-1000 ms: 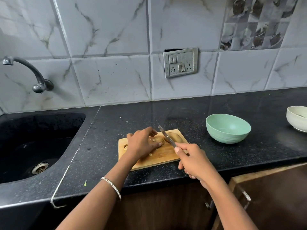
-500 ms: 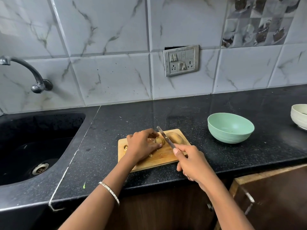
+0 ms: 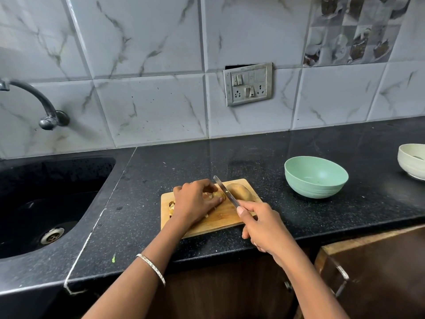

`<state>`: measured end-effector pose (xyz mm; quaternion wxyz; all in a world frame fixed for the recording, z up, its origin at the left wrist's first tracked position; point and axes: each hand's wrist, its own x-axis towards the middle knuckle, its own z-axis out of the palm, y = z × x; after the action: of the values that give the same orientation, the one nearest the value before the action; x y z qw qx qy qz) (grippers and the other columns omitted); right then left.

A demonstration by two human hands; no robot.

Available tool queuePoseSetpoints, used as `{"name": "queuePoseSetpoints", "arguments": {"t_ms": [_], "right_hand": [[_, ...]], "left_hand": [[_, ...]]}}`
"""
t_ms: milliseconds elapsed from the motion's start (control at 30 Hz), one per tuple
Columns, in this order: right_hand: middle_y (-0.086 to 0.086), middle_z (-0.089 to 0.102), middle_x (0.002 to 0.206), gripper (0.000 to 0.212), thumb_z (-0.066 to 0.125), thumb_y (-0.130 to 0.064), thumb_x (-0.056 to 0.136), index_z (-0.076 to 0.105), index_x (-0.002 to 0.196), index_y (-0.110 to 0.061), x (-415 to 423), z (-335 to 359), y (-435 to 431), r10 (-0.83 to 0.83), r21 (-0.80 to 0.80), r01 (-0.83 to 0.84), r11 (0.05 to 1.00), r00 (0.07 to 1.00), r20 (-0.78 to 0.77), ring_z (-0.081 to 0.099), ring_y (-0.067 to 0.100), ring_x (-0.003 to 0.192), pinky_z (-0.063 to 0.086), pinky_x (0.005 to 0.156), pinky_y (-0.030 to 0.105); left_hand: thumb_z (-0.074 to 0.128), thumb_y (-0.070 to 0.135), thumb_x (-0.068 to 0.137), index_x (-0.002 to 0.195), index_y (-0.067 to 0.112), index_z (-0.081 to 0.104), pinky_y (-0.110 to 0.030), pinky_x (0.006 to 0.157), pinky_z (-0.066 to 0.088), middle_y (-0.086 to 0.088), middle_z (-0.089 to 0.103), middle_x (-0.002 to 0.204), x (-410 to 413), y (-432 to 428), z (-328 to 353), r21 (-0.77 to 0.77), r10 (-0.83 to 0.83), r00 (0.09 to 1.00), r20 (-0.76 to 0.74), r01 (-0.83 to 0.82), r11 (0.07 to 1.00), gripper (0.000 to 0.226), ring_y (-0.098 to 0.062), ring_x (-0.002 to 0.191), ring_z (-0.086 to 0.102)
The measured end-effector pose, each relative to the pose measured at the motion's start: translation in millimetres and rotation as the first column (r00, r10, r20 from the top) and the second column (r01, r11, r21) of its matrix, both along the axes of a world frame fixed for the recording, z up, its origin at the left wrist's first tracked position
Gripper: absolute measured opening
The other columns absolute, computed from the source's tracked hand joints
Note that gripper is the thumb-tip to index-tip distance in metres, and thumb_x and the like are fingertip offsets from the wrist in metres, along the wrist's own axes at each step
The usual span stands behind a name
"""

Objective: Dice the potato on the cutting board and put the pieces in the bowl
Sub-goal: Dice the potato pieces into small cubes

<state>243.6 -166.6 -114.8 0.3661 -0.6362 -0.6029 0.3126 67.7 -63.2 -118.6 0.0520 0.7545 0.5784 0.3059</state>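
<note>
Head view. We see the rectangular pale wooden cutting board [image 3: 220, 218] lying near the front edge of the speckled black stone counter [image 3: 299, 226]. On it, the left hand [image 3: 195, 201] curls its fingers over a small brown-skinned potato piece [image 3: 218, 195] and presses it down. The right hand [image 3: 264, 224] wraps round the handle of a narrow steel knife [image 3: 226, 192], its thumb laid toward the base of the blade. The blade stands between that piece and a larger unpeeled potato half [image 3: 240, 192] on the board's far right part. A few pale diced bits [image 3: 172, 207] lie by the board's left edge. The round mint-green plastic bowl [image 3: 316, 177] stands well apart to the right and appears to hold no potato.

We judge three hazards:
- The left fingertips sit just beside the blade, so a slip on the rounded piece could nick them.
- The bits by the board's edge could be swept onto the counter.
- Pieces could drop on the carry across to the bowl.

The knife handle is hidden in the fist. The left palm covers most of the held piece and any bits beneath it. We cannot tell how deep the blade sits. A cream bowl [image 3: 412, 161] is cut off at the right border.
</note>
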Motion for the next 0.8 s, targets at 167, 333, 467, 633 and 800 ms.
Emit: {"name": "queuePoseSetpoints", "arguments": {"t_ms": [167,333,467,633,800], "right_hand": [[-0.007,0.064,0.074,0.036,0.047,-0.039,0.105,0.055,0.141,-0.037,-1,-1,-1,0.012,-0.008,-0.012,1.0,1.0,0.001,0.054,-0.002,0.041,0.034,0.055,0.021],[-0.005,0.065,0.072,0.037,0.047,-0.039,0.105,0.054,0.141,-0.037,-2,0,-4,0.022,-0.014,-0.022,1.0,0.999,0.047,0.053,-0.003,0.04,0.037,0.055,0.022],[-0.007,0.065,0.071,0.037,0.047,-0.039,0.105,0.055,0.141,-0.037,-3,2,-5,0.017,-0.01,-0.016,1.0,0.998,0.06,0.055,-0.003,0.042,0.04,0.057,0.023],[-0.007,0.066,0.071,0.037,0.047,-0.039,0.105,0.055,0.141,-0.036,-3,4,-7,0.012,-0.014,-0.011,1.0,0.998,0.063,0.054,-0.003,0.041,0.039,0.056,0.022],[-0.01,0.065,0.07,0.037,0.046,-0.04,0.105,0.056,0.14,-0.038,-5,8,-9,0.014,0.001,-0.014,1.0,0.995,0.102,0.057,-0.005,0.045,0.04,0.057,0.02]], "left_hand": [[0.071,0.059,0.076,0.099,0.038,0.068,-0.035,0.087,0.029,0.02,0.071,0.094,-2,-1,1,-0.015,-0.001,0.999,0.035,0.002,1.0,0.031,-0.007,0.101,0.062],[0.074,0.056,0.075,0.094,0.036,0.069,-0.035,0.085,0.03,0.021,0.069,0.086,-3,-3,1,-0.023,0.001,0.998,0.058,0.0,1.0,0.028,-0.005,0.096,0.062],[0.076,0.054,0.074,0.089,0.037,0.067,-0.036,0.088,0.033,0.02,0.069,0.084,-4,-5,2,-0.029,0.006,0.997,0.072,-0.003,1.0,0.025,-0.004,0.094,0.064],[0.076,0.053,0.073,0.086,0.037,0.066,-0.036,0.089,0.033,0.019,0.072,0.087,-7,-6,1,-0.032,0.013,0.997,0.079,-0.011,0.999,0.023,-0.002,0.096,0.064],[0.077,0.053,0.072,0.086,0.038,0.065,-0.037,0.094,0.036,0.02,0.072,0.086,-11,-5,0,-0.04,0.005,0.996,0.086,-0.001,0.999,0.024,0.001,0.096,0.065]]}}
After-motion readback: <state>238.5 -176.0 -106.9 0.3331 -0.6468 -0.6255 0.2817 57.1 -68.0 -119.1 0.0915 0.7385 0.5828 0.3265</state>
